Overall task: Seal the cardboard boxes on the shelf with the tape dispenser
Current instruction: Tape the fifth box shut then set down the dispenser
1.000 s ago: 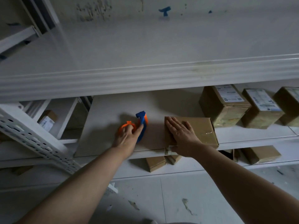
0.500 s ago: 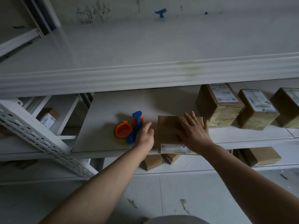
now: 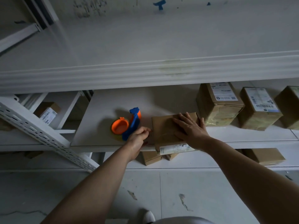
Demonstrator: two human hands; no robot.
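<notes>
At shelf's [image 3: 97,136] front edge, right hand [image 3: 191,129] presses flat on box [image 3: 163,126]. Left hand [image 3: 138,138] curls empty beside dispenser [image 3: 134,123].

I am looking into a storeroom or parcel depot rather than a home. White metal shelving [image 3: 113,102] crosses my view in several tiers, braced by a perforated white steel upright [image 3: 37,128]. Brown cardboard boxes wrapped in clear tape [image 3: 223,113] stand in a row on the middle tier, each bearing a printed white shipping label [image 3: 224,92]. Plain brown cartons [image 3: 265,156] lie on the tier below, and a small labelled box [image 3: 48,109] sits on the neighbouring rack. An orange-and-blue plastic tape dispenser [image 3: 127,125] lies on the shelf board. The white wall [image 3: 90,7] is scuffed and the pale tiled floor [image 3: 210,191] is stained.
</notes>
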